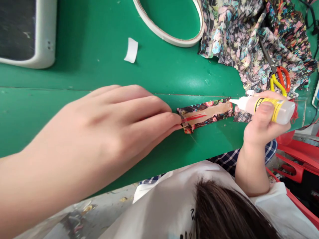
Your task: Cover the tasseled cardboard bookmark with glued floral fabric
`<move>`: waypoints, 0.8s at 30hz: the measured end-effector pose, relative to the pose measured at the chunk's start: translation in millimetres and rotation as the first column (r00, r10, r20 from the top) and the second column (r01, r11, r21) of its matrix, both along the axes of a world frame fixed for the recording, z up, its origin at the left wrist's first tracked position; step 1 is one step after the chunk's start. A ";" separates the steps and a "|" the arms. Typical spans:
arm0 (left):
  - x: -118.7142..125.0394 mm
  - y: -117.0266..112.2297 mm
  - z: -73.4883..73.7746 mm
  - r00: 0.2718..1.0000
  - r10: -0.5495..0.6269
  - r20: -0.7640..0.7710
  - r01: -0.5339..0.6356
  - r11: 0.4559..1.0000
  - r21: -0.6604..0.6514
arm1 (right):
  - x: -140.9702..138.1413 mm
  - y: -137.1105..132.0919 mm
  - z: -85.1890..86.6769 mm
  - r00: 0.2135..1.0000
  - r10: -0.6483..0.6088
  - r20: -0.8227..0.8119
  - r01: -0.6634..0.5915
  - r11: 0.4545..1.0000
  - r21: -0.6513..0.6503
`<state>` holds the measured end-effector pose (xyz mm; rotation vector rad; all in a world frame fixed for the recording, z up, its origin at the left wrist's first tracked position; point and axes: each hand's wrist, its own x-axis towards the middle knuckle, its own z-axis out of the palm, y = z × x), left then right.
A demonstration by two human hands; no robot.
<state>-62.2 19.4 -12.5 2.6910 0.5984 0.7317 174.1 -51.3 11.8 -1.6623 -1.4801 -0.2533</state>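
Note:
My left hand (119, 122) pinches the left end of a short strip covered in dark floral fabric (216, 111). The strip lies tilted on the green table, with a bare tan middle and red marks, its fabric edges folded over. In my right hand (264, 122) is a glue bottle (272, 108) with a yellow label and white nozzle, lying nearly level. Its nozzle tip points left and is at the strip's right end; whether it touches cannot be made out. The fingertips of my left hand are partly hidden behind the hand.
A large piece of floral fabric (224, 33) lies crumpled at the back right, with red-and-yellow-handled scissors (279, 76) on it. A roll of white tape (169, 38) and a small white piece (131, 50) lie behind my hands. A grey-framed device (46, 33) stands back left.

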 end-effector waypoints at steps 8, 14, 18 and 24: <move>-0.9 -0.8 0.0 1.000 -0.014 0.004 0.014 1.000 0.008 | 0.9 2.0 -2.1 1.000 0.005 0.017 -0.006 0.999 0.036; 0.8 -0.4 0.5 1.000 -0.010 0.002 0.010 1.000 -0.007 | -0.7 1.6 -0.3 1.000 0.010 -0.017 -0.009 1.000 0.029; 1.5 -0.2 0.4 1.000 -0.017 0.004 0.017 1.000 -0.003 | 1.1 2.9 -1.0 0.998 0.066 -0.013 -0.066 0.996 0.057; 1.1 -0.2 0.6 1.000 -0.020 0.021 0.019 1.000 0.019 | 3.5 -3.3 -2.3 0.999 0.051 -0.002 -0.050 0.992 0.117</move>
